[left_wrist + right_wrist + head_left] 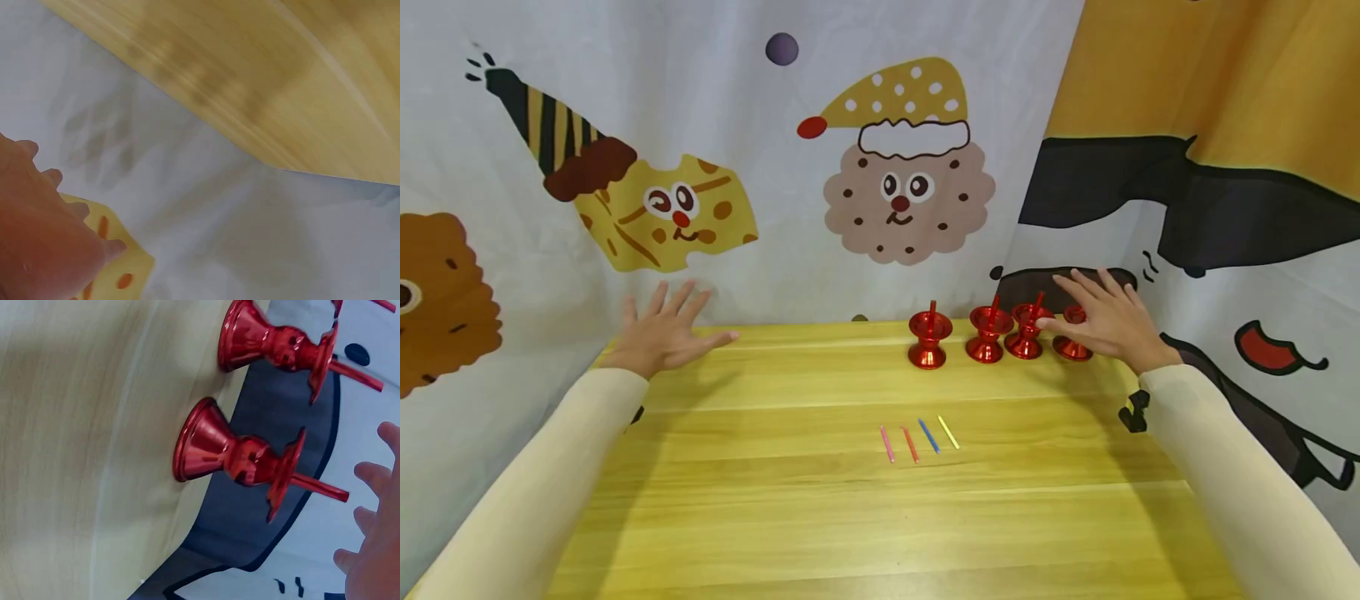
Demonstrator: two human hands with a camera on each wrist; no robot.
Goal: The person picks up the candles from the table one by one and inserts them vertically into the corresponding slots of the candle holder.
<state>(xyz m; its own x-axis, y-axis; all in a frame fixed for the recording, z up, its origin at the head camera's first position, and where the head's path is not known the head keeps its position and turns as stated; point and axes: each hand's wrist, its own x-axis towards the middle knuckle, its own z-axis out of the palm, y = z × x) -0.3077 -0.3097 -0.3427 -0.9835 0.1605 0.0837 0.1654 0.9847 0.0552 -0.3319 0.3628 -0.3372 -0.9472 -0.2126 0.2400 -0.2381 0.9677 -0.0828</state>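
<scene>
My left hand (664, 333) is raised over the table's back left corner, fingers spread, holding nothing. In the left wrist view the same hand (44, 231) shows in front of the cloth. Fingers spread too, my right hand (1107, 323) hovers by the rightmost red metallic candle holder (1072, 347) and partly hides it. Left of that stand more such holders, one (1026, 333) right by my thumb, another (987, 336) beside it, and one (928, 342) farther left. Thin red stems rise from their dishes. The right wrist view shows a holder (206, 447) close to my fingers (375, 478).
Slim candles lie in a row mid-table: pink (887, 445), red (911, 446), blue (928, 437) and yellow (949, 432). The wooden table (760, 508) ends against a white cloth (715, 75) with cartoon prints. A small black-and-yellow object (1135, 412) sits at the right edge.
</scene>
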